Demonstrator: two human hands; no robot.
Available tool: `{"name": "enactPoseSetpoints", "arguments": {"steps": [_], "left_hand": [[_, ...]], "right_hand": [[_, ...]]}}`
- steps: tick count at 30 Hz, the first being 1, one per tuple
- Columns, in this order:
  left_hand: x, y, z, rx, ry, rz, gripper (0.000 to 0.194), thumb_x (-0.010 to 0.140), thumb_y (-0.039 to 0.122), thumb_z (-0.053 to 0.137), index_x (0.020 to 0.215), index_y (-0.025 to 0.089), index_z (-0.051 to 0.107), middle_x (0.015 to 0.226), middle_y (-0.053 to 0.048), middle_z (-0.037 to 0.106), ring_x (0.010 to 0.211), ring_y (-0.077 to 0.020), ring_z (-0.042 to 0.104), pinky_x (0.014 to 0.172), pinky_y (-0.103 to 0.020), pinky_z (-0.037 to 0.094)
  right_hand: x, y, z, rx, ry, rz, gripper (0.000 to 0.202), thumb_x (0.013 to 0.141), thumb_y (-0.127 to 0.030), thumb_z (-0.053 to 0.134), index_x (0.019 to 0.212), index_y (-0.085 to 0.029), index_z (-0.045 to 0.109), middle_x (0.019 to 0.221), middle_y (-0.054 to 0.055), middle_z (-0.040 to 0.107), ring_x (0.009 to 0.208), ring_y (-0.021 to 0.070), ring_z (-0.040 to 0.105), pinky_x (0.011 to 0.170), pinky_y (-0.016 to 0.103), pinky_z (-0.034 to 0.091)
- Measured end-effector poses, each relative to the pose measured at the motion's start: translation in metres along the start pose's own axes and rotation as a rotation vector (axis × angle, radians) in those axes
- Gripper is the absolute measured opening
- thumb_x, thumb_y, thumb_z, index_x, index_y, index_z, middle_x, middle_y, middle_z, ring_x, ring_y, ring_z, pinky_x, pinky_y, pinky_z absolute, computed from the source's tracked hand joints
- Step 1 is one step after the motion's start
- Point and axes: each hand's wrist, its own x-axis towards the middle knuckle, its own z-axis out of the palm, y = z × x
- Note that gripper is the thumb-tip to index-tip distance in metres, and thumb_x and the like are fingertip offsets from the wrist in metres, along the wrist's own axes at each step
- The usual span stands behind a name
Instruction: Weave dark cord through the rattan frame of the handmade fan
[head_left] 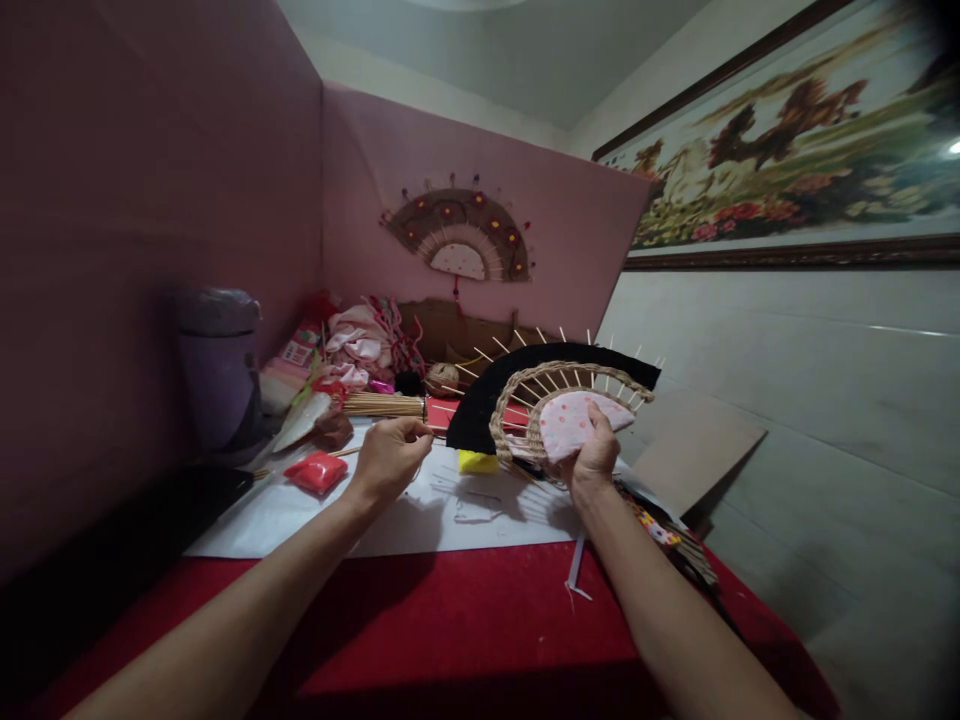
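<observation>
The thumb and index finger of the left hand [394, 455] were brought together in a pinch just beside the left end of the fan [556, 418]; whether anything thin was gripped between them could not be told. By the right hand [592, 465] the fan was held up above the table, its pink spotted panel [579, 424] pressed under the thumb, with the other fingers mostly hidden behind it. Around the panel a braided band [504, 402] was curved, and beyond it a wide black band [474, 415] was crossed by thin sticks whose tips were left jutting past the outer edge.

Beneath the fan, a yellow piece [478, 462] was seen near the black band's lower left end, and a white sheet [405, 530] was spread over the red tablecloth [450, 630]. A narrow white strip [576, 565] was draped at the sheet's front edge. To the left of the left hand a red packet [316, 472] was laid, and behind that hand a bundle of sticks [382, 404] was placed, with pink cloth [360, 335] heaped farther back. On the pink partition [570, 230] a decorated brown fan [465, 213] was displayed
</observation>
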Motion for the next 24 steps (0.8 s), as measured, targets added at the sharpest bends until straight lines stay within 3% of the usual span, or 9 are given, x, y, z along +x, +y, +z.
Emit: {"name": "enactPoseSetpoints", "arguments": {"steps": [7, 17, 24], "left_hand": [[0.000, -0.005, 0.001, 0.074, 0.050, -0.010, 0.017, 0.068, 0.027, 0.050, 0.061, 0.018, 0.063, 0.056, 0.000, 0.060, 0.055, -0.0134, 0.052, 0.051, -0.023, 0.033], [-0.003, 0.001, 0.001, 0.081, 0.003, 0.043, 0.020, 0.070, 0.026, 0.047, 0.057, 0.018, 0.060, 0.053, 0.001, 0.056, 0.053, -0.0121, 0.049, 0.050, -0.022, 0.032], [-0.005, 0.004, 0.002, 0.077, -0.015, 0.093, 0.020, 0.070, 0.023, 0.049, 0.070, 0.019, 0.069, 0.057, -0.001, 0.062, 0.054, -0.0129, 0.051, 0.053, -0.023, 0.036]], "right_hand": [[0.004, -0.002, 0.000, 0.014, 0.033, -0.007, 0.024, 0.066, -0.025, 0.059, 0.086, -0.013, 0.058, 0.076, 0.000, 0.063, 0.066, 0.0123, 0.061, 0.059, 0.025, 0.054], [0.004, -0.002, -0.001, 0.023, 0.037, 0.010, 0.020, 0.069, -0.024, 0.058, 0.086, -0.013, 0.059, 0.077, 0.000, 0.063, 0.066, 0.0125, 0.061, 0.061, 0.026, 0.054], [0.004, -0.001, -0.002, 0.007, 0.028, 0.013, 0.022, 0.069, -0.025, 0.057, 0.088, -0.013, 0.058, 0.078, 0.000, 0.064, 0.067, 0.0126, 0.061, 0.064, 0.027, 0.054]]}}
